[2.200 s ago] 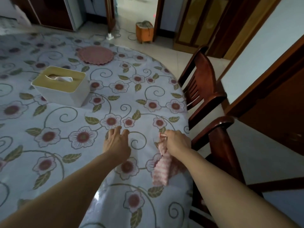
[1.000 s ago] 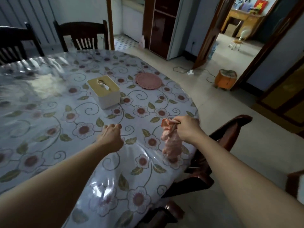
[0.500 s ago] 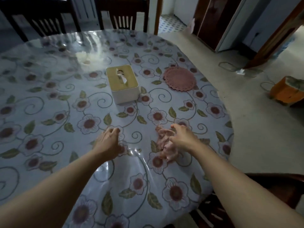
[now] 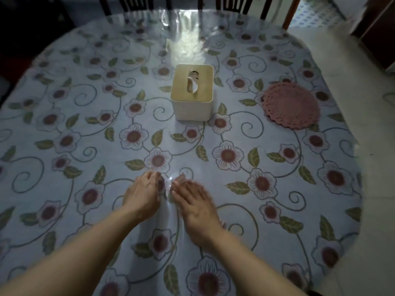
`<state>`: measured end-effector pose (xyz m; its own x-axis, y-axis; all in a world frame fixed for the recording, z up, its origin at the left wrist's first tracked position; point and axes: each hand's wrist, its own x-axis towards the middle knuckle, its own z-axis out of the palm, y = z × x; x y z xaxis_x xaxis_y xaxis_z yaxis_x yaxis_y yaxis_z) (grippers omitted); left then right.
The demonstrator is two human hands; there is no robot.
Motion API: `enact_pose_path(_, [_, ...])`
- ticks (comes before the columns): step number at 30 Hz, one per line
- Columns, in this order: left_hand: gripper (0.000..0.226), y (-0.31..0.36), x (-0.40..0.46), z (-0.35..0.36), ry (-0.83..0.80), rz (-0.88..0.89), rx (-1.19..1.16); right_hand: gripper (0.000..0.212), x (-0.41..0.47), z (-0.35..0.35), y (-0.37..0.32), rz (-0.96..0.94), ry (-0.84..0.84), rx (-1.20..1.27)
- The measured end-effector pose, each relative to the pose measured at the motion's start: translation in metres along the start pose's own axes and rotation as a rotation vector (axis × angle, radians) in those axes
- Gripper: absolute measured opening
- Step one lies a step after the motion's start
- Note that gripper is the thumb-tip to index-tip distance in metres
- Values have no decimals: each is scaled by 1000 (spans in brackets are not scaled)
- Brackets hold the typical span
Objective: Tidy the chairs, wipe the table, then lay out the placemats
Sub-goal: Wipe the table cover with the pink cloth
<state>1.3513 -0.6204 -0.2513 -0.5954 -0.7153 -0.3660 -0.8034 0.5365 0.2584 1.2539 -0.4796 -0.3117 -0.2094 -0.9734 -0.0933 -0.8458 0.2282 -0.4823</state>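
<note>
Left fingers (image 4: 152, 176) bent a little, tips resting on the desk (image 4: 64, 129), holding nothing visible. Right fingers (image 4: 181, 185) stretched out flat and close together, blurred, palm down just beside the left hand (image 4: 141, 195). Only a small pink edge visible at the heel of the right hand (image 4: 196, 207); perhaps a wiping cloth (image 4: 223, 224) pressed under the palm, cannot tell for sure. Beyond the fingertips, well apart, a tissue box (image 4: 192, 92). Farther out to the right of the fingers, a round pink crochet placemat (image 4: 290, 105), lying flat near the desk edge. Probably light, soft and floppy; better pinched at the rim and lifted, since it may slide on the glossy plastic cover.
</note>
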Motion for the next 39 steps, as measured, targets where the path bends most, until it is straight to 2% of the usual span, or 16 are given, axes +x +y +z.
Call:
enact_pose_path(2, [32,3,11,-3,14,-8,2,69,8,-2,9,-109,-26,-34])
enact_pose_path(4, [42,6,23,-6,19,0,5,84,20,-10,28,-101,39,-126])
enact_pose_path(8, [46,6,46,-6,71,3,-31,60,67,-47,83,369,278,-72])
enact_pose_path(12, [54,-4,54,2,129,-11,-68,61,123,-66,97,512,251,-84])
enact_pose_path(16, [63,-8,54,5,188,3,-143,57,132,-39,57,145,198,-243])
enact_pose_path(20, [53,2,56,5,228,1,-134,65,94,-29,47,-59,112,-101])
enact_pose_path(22, [39,12,58,7,240,30,-123,76,81,-47,76,86,176,-91])
enact_pose_path(24, [34,23,59,11,206,88,-78,100,66,-68,118,384,245,-110])
enact_pose_path(25, [36,29,59,13,177,112,-56,102,56,-79,139,511,261,-139])
enact_pose_path(28, [40,43,54,21,110,146,-19,70,30,-97,172,715,348,-179])
enact_pose_path(29, [43,46,51,23,91,155,-5,71,24,-97,169,729,355,-164])
enact_pose_path(31, [51,47,46,25,58,165,26,94,12,-86,149,634,259,-187])
enact_pose_path(33, [58,45,41,26,48,178,64,104,-4,-66,115,335,137,-195])
enact_pose_path(36, [53,40,26,30,71,211,92,63,-50,-43,78,-113,31,-133])
enact_pose_path(38, [48,36,11,35,92,238,97,56,-76,-45,80,-202,-19,-173])
enact_pose_path(39, [46,34,5,38,97,246,97,59,-85,-51,88,-141,-12,-207])
